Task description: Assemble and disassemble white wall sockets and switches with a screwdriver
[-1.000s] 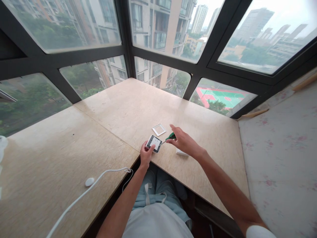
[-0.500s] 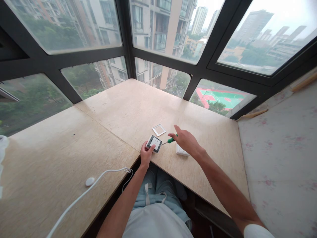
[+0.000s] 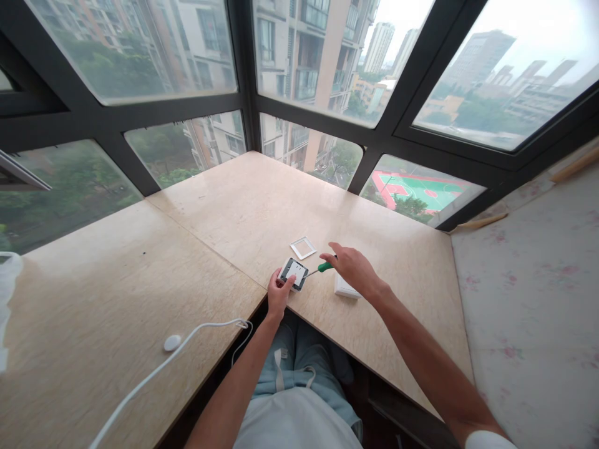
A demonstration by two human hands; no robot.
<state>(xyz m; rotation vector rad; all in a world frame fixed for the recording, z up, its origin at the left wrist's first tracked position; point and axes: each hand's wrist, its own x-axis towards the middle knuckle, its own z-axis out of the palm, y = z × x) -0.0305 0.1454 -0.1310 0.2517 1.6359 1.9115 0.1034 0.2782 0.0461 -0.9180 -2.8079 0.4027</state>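
My left hand (image 3: 279,294) grips a wall socket (image 3: 295,272) by its left side, thumb across its face. The socket has a white centre with slots and a dark border, and it is tilted up near the counter's front edge. In my right hand (image 3: 352,267) is a screwdriver with a green handle (image 3: 324,266). Its thin shaft points left, with the tip at the socket's right edge; whether it sits in a screw is too small to tell. A white square frame (image 3: 303,247) lies flat just beyond the socket.
Under my right wrist sits a white box-like piece (image 3: 345,287), partly covered. A white cable (image 3: 154,373) runs over the left part of the counter (image 3: 93,299), beside a round white disc (image 3: 172,343). Windows border the far side, and a papered wall (image 3: 524,312) stands right.
The view has shifted slightly, so everything sits a little lower and to the right. Both hands keep their hold on the socket and the screwdriver.
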